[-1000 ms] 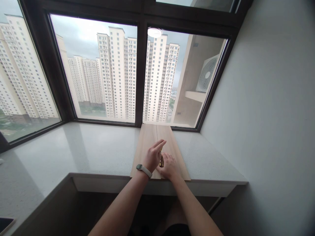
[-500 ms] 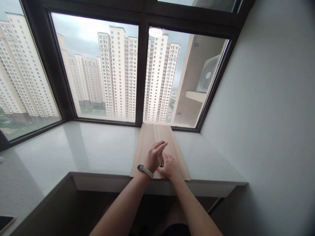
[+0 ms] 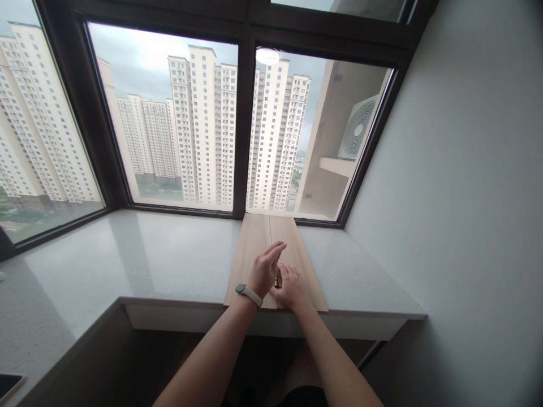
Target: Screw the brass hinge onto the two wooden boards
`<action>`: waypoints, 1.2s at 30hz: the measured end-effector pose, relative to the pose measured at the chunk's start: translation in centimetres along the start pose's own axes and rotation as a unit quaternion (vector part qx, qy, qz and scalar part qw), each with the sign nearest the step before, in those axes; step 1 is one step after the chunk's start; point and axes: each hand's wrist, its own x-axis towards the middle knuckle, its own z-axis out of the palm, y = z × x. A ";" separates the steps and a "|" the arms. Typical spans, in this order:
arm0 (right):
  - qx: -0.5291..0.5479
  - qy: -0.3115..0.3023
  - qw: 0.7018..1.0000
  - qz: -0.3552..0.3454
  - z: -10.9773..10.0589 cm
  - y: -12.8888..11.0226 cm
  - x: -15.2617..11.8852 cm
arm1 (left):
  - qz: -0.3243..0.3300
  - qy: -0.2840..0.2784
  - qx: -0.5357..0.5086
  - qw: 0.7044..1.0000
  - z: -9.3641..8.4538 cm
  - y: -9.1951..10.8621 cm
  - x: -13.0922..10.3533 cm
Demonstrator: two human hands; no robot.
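Observation:
A small shiny gold and dark-brown object [image 3: 278, 280] shows in the gap between my two hands, above the wooden board [image 3: 241, 265]. Most of it is covered, so its kind is unclear. My right hand [image 3: 291, 285] lies low over the board, its fingers curved around the object's right side. Beside it, my left hand [image 3: 263, 268] is raised on edge, fingers pressed together and pointing up to the right. Its palm and thumb are hidden, so whatever it grips cannot be made out. A watch with a pale band [image 3: 249, 294] circles my left wrist.
The board lies on a pale stone windowsill [image 3: 178, 254], reaching from its front edge to the window frame [image 3: 241, 141]. A grey-white wall [image 3: 458, 198] rises on the right. Part of a dark flat object [image 3: 9, 384] shows at the lower left.
My left hand has shifted slightly left, and a bit more of the shiny object shows between the hands. My right hand stays almost in place.

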 end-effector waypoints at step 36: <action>-0.006 -0.021 1.000 0.004 -0.9 -0.6 0.0 | 0.029 0.004 0.040 0.999 0.3 0.0 -0.5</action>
